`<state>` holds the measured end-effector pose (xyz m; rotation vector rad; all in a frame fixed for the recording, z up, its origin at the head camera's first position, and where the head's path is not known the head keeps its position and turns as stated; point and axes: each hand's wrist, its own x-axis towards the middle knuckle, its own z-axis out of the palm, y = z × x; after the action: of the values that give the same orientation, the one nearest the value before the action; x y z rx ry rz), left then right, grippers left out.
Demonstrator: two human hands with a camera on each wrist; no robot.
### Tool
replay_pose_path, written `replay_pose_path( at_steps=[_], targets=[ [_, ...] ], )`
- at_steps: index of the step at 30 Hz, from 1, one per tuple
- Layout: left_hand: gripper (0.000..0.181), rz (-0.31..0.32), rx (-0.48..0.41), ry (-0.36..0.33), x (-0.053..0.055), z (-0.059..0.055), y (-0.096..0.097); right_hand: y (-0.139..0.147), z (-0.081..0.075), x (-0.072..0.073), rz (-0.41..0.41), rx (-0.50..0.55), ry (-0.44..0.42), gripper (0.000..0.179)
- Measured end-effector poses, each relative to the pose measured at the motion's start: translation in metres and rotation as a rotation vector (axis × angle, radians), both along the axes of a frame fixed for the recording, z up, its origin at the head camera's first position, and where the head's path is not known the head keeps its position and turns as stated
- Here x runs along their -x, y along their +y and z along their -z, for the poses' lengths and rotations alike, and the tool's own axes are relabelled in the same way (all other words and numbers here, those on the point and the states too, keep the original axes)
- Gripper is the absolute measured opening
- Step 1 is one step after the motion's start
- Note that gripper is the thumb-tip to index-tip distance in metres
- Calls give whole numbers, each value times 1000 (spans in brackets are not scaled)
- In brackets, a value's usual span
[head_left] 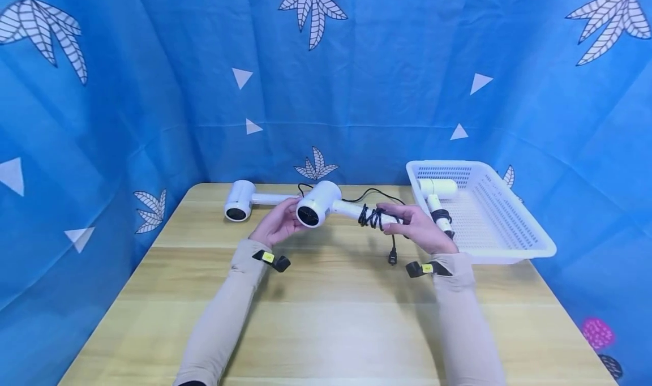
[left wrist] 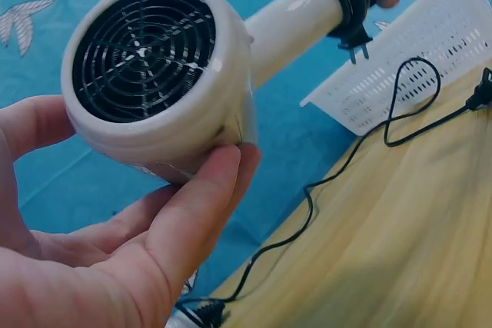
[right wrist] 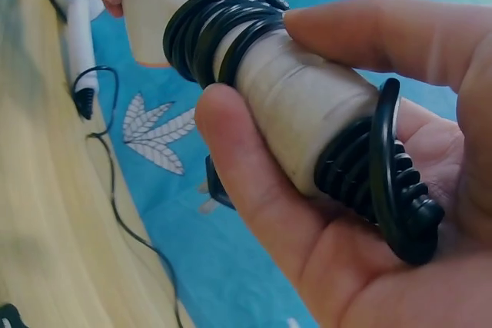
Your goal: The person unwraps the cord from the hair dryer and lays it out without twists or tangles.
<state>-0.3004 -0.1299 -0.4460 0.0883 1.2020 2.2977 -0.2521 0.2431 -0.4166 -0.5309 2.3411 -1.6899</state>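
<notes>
Between both hands a white hair dryer point(head_left: 333, 200) is held over the wooden table, its barrel at left and its handle toward the right. My left hand point(head_left: 280, 223) holds the barrel, thumb and fingers on opposite sides; the left wrist view shows the black round grille point(left wrist: 144, 53) facing up. My right hand point(head_left: 423, 227) grips the handle's end, just past the coils of black cord point(right wrist: 223, 32) wound around it. A two-pronged plug point(left wrist: 354, 40) hangs by those coils. Black ribbed cord sleeve point(right wrist: 354, 163) at the handle's end lies inside the right palm.
Behind my left hand, a second white hair dryer point(head_left: 240, 199) lies on the table point(head_left: 326, 324), its black cord point(head_left: 374, 191) trailing right. At right stands a white perforated basket point(head_left: 530, 236) with another white dryer point(head_left: 443, 189) inside. A blue curtain point(head_left: 387, 91) hangs behind.
</notes>
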Motion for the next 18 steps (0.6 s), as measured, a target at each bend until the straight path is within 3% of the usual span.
replay_pose_path(
  at_steps=[8,18],
  targets=[
    [33,-25,-75,-56,-12,15,-16,-12,15,16,-20,91,-19,64],
    [31,-34,-90,-91,-18,18,-30,-22,31,36,-69,140,-14,67]
  ],
)
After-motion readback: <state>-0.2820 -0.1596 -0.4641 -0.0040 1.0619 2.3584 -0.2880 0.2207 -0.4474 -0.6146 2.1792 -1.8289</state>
